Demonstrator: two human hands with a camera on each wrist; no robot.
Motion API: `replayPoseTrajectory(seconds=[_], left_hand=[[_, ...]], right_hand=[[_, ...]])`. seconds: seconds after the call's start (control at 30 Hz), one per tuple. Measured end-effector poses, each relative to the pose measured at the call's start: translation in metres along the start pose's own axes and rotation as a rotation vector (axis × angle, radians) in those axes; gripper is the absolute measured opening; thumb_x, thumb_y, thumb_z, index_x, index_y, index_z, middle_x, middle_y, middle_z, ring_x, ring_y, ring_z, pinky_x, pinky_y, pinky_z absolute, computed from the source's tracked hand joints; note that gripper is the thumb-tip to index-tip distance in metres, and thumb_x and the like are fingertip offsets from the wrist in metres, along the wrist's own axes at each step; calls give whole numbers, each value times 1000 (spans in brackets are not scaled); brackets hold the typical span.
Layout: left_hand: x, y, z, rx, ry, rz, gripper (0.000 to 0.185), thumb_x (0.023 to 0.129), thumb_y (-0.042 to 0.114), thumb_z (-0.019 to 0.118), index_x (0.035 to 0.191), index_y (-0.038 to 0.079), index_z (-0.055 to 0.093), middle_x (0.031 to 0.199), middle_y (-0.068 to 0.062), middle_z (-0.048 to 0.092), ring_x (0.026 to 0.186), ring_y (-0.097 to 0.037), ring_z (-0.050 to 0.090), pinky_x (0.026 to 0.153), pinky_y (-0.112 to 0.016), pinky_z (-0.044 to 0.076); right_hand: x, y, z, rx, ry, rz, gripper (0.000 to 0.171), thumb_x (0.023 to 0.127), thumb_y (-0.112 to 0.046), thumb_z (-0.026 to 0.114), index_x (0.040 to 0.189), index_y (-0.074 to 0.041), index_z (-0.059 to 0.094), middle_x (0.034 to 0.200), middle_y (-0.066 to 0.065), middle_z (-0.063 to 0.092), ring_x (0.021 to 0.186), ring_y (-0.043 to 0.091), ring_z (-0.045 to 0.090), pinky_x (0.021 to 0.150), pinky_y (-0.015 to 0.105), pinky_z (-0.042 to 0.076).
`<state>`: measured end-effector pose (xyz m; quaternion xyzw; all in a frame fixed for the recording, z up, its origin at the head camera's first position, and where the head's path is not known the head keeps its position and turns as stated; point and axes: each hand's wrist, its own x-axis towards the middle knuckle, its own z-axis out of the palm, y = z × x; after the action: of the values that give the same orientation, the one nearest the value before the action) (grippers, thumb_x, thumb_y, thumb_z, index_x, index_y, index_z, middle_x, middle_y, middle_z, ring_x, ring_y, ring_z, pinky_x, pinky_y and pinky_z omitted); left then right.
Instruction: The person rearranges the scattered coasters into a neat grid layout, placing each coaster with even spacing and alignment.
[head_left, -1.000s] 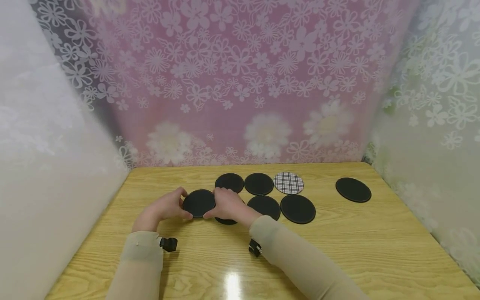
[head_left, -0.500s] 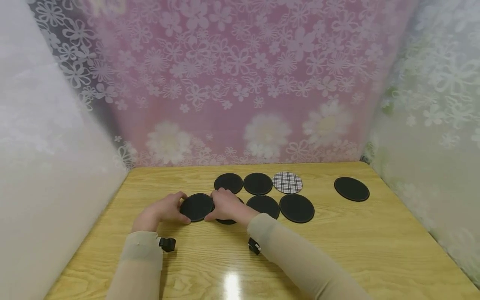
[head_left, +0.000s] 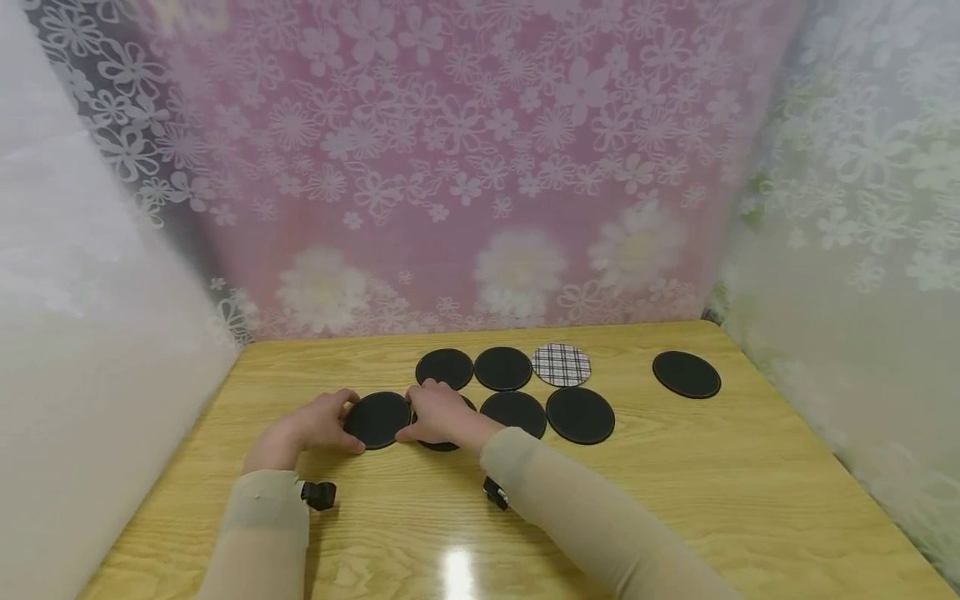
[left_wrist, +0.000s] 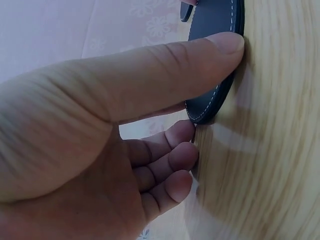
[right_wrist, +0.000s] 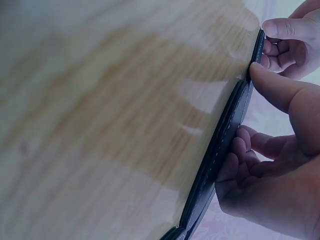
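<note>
A round black coaster [head_left: 377, 420] with pale edge stitching lies at the left end of the front row, between both hands. My left hand [head_left: 309, 427] holds its left edge; in the left wrist view the thumb [left_wrist: 227, 44] lies along the rim of the coaster [left_wrist: 212, 22], the other fingers bent below. On the opposite edge, my right hand [head_left: 442, 417] holds the coaster with thumb and forefinger. Beneath that hand is a second black coaster [head_left: 442, 446], partly hidden; in the right wrist view the remaining fingers curl over this neighbouring coaster [right_wrist: 210, 160].
More black coasters [head_left: 581, 415] continue the front row rightward. Behind them stand two black ones [head_left: 503, 368] and a plaid-faced coaster [head_left: 562, 365]. A lone black coaster [head_left: 686, 374] lies far right on the wooden table [head_left: 712, 500]. Floral curtains [head_left: 465, 167] surround it.
The held coaster has come down and slightly toward me, from tilted to flat at the row's left end. Both hands moved with it. The whole view has shifted a little.
</note>
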<state>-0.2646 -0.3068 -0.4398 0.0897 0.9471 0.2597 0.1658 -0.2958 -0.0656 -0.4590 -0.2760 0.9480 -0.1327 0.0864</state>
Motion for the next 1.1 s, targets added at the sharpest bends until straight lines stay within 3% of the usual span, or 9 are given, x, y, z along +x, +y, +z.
replayPoseTrajectory(seconds=[0.37,1.1], left_hand=[[-3,3,1,-11,6,-28,85,88,24,97,154,-2,51,136,-28,60,123,-42,61,106,-62,50],[-1,2,3,2,24,-19,88,89,25,96,158,-4,48,142,-33,58,129,-48,60,108,-64,50]], right_hand=[[0,-1,-3,4,-16,6,59,98,-50,85,143,-13,69,128,5,65,120,24,63,97,39,56],[2,0,0,-39,-12,0,60,102,-47,81,147,-10,67,132,8,66,123,26,63,100,39,56]])
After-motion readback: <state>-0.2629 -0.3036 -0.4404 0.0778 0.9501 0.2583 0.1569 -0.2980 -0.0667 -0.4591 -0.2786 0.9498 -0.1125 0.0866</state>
